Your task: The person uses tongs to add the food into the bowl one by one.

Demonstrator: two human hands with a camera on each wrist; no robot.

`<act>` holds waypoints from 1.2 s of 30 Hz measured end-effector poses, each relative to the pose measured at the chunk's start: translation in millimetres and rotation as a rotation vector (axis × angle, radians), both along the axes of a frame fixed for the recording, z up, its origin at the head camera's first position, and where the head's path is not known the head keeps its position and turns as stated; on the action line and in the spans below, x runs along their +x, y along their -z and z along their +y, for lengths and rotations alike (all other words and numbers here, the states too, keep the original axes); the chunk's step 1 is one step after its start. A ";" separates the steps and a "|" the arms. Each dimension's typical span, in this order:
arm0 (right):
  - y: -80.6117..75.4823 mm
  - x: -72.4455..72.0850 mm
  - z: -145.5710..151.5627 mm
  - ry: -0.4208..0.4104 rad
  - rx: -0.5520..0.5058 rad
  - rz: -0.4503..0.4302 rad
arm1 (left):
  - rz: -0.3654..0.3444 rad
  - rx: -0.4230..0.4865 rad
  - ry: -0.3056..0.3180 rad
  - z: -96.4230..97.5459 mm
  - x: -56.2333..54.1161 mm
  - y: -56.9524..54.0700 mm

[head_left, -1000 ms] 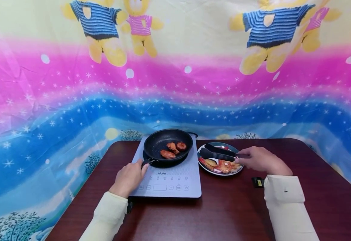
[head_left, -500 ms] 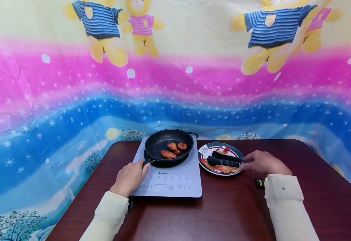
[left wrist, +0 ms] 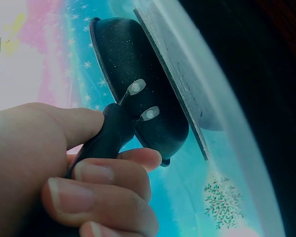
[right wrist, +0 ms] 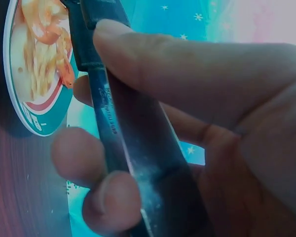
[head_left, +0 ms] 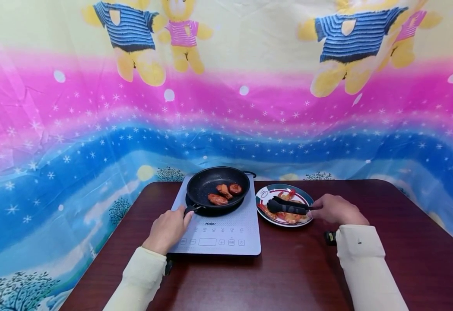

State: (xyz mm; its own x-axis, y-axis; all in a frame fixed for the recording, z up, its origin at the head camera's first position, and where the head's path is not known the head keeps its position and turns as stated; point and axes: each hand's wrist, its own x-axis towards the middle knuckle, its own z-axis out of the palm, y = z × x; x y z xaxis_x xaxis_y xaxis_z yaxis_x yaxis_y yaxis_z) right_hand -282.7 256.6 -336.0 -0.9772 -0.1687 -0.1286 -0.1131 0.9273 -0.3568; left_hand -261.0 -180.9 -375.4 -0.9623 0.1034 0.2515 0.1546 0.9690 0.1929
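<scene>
My left hand (head_left: 168,229) grips the handle (left wrist: 111,129) of a black frying pan (head_left: 207,179), fingers curled round it. Three browned pieces of meat that look like chicken wings (head_left: 217,198) lie in the pan, toward its right side. In my right hand (head_left: 337,209) is a pair of tongs (head_left: 291,208) with black tips and metal arms, held between thumb and fingers. Their tips point left, low over a patterned plate (head_left: 263,194) of shrimp (right wrist: 45,24) and other cooked pieces. No food shows lifted in the tongs.
The pan sits on a white induction cooker (head_left: 249,233) with touch controls along its front. To the cooker's right, the plate stands on a dark red-brown table (head_left: 288,276). A printed cloth (head_left: 226,108) hangs close behind the table.
The tongs have moved right and a little nearer to me, from the plate's left edge to over its middle. My left hand and the pan stay where they were.
</scene>
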 end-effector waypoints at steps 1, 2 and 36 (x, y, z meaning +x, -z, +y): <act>-0.2 -0.1 -0.6 0.002 0.011 0.005 | 0.001 0.000 0.000 0.0 -0.1 0.0; -0.3 -0.2 -1.2 0.002 0.019 0.009 | 0.000 0.000 0.000 0.1 -0.2 0.1; -21.3 7.9 -35.4 0.110 0.006 0.306 | 0.011 -0.005 -0.005 1.0 0.6 -1.6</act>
State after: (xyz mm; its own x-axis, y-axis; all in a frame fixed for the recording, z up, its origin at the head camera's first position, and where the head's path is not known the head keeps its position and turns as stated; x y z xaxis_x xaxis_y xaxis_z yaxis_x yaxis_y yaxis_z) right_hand -274.8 221.2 -314.7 -0.9831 -0.0597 0.1731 -0.1130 0.9419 -0.3163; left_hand -260.4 -179.9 -373.7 -0.9600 0.1002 0.2615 0.1521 0.9706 0.1863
